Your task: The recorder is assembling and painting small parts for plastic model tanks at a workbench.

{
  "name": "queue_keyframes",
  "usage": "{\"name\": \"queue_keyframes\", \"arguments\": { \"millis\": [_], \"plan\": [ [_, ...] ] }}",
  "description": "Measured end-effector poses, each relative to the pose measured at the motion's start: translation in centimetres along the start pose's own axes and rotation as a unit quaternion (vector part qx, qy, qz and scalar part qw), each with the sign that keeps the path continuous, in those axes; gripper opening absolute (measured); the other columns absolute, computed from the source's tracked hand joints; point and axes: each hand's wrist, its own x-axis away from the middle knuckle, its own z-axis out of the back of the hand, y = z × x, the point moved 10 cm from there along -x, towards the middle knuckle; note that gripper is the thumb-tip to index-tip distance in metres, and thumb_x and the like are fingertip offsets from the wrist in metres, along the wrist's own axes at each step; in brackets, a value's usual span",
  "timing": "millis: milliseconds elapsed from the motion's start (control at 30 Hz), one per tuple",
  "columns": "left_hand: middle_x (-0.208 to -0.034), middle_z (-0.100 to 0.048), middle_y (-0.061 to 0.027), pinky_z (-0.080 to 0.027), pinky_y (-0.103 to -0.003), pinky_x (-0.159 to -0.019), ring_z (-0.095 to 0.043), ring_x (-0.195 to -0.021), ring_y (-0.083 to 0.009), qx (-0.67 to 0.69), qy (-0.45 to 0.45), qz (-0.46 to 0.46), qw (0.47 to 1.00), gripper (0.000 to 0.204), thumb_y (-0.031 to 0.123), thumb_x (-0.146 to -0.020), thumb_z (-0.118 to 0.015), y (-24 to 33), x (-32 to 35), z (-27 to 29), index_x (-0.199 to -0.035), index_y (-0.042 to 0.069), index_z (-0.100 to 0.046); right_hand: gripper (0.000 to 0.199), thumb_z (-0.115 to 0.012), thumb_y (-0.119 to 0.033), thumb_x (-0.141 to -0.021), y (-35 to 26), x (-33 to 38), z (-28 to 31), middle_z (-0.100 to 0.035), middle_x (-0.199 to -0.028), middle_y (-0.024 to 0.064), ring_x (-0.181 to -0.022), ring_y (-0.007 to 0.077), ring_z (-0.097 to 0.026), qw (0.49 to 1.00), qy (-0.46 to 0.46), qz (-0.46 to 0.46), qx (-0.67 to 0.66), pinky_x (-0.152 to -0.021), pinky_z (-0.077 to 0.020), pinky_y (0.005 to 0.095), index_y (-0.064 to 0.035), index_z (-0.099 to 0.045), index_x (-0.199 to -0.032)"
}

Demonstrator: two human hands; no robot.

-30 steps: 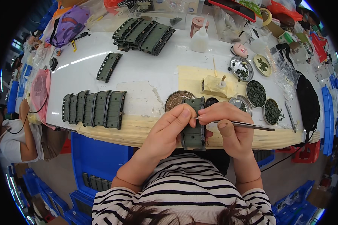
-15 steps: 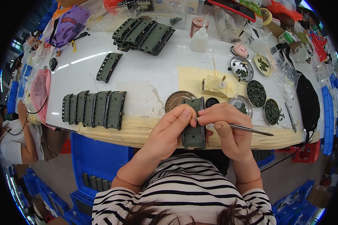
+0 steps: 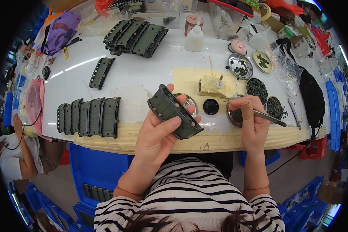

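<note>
The left hand point(image 3: 154, 135) clasped the green panel point(image 3: 164, 107) in its fingers, tilted above the table point(image 3: 141, 73); the right hand point(image 3: 253, 125) pinched tweezers point(image 3: 273, 118), tips near a dish point(image 3: 227, 115); a slack left grasp could have dropped the panel, or a nudge scattered the dark pieces point(image 3: 237, 115).
</note>
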Motion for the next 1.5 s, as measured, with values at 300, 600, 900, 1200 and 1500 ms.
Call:
{"name": "queue_keyframes", "arguments": {
  "millis": [300, 600, 900, 1200, 1500],
  "plan": [
    [-0.120, -0.059, -0.0151, -0.051, -0.050, -0.095, -0.057, -0.113, -0.0255, 0.067, 0.000, -0.003, 0.998, 0.044, -0.001, -0.090, -0.054, 0.2, 0.3, 0.8, -0.131, 0.013, -0.044, 0.014, -0.059, -0.010, -0.092, 0.4, 0.0, -1.1, -0.067, -0.076, 0.0023, -0.081, 0.0179, -0.050, 0.997, -0.041, 0.012, 0.069, -0.073, -0.0424, 0.0292, -0.0037, -0.071, -0.090],
    [-0.118, -0.060, -0.0156, -0.056, -0.038, -0.087, -0.062, -0.104, -0.0217, -0.038, 0.074, -0.020, 0.996, 0.040, 0.006, -0.091, -0.055, 1.0, 0.9, 1.6, -0.128, 0.007, -0.043, 0.019, -0.055, -0.011, -0.094, 0.1, 0.0, -2.6, -0.065, -0.074, 0.0030, -0.084, 0.0155, -0.046, 0.988, -0.093, 0.041, 0.115, -0.071, -0.0415, 0.0267, -0.0023, -0.071, -0.091],
    [-0.123, -0.057, -0.0176, -0.057, -0.036, -0.086, -0.061, -0.108, -0.0229, -0.021, 0.080, -0.018, 0.996, 0.043, 0.010, -0.094, -0.051, 1.3, 1.0, 1.0, -0.135, 0.005, -0.037, 0.018, -0.057, -0.013, -0.094, -0.2, 0.0, -2.6, -0.065, -0.073, 0.0027, -0.083, 0.0162, -0.046, 0.986, -0.093, 0.051, 0.128, -0.072, -0.0413, 0.0277, -0.0031, -0.071, -0.090],
    [-0.124, -0.055, -0.0161, -0.057, -0.035, -0.088, -0.060, -0.111, -0.0234, 0.001, 0.077, -0.016, 0.997, 0.044, 0.010, -0.095, -0.051, 0.6, 0.6, 1.0, -0.136, 0.006, -0.034, 0.011, -0.063, -0.006, -0.083, -6.7, 0.9, -3.1, -0.067, -0.081, 0.0067, -0.088, 0.0256, -0.060, 0.979, -0.141, 0.131, -0.061, -0.080, -0.0463, 0.0337, -0.0016, -0.071, -0.090],
    [-0.124, -0.055, -0.0148, -0.058, -0.032, -0.085, -0.062, -0.108, -0.0228, -0.002, 0.089, -0.017, 0.996, 0.045, 0.011, -0.096, -0.052, 0.4, 0.7, 0.8, -0.136, 0.006, -0.033, 0.015, -0.060, -0.004, -0.087, -5.8, 1.7, -4.9, -0.069, -0.099, 0.0177, -0.089, 0.0253, -0.067, 0.970, -0.175, 0.072, -0.152, -0.078, -0.0517, 0.0312, 0.0014, -0.070, -0.097]
  ]
}}
